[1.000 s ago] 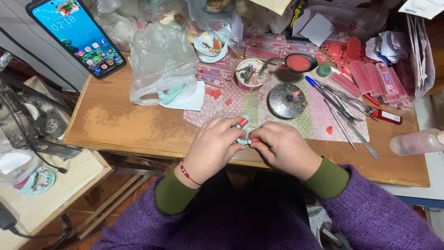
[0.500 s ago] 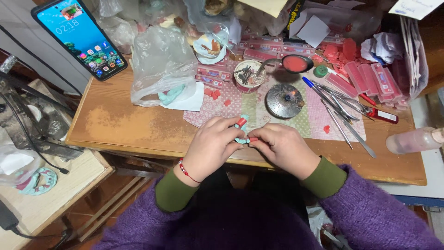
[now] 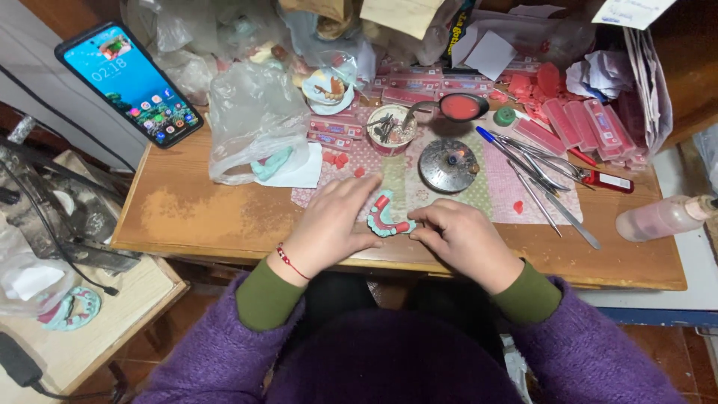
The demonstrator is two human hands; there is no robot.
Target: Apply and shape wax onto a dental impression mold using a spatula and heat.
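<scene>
A: What sits at the upper left?
B: A phone (image 3: 129, 84), lit, on the worktop (image 3: 202, 217); right of it a clear bag (image 3: 250, 123).
A: And the hands?
B: Lower centre; the left hand (image 3: 329, 224) and right hand (image 3: 464, 239) have opened out since a moment ago, so the teal dental arch (image 3: 387, 221), red wax on it, now shows between them; fingers pinch its two ends.
A: Farther right?
B: Metal tools (image 3: 542, 176); a pink bottle (image 3: 662, 217).

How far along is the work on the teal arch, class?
Done: pink wax pieces sit on both ends of the teal arch. In hand: left hand and right hand pinch it. Left: its middle looks bare, and loose wax bits lie on the patterned cloth.
</scene>
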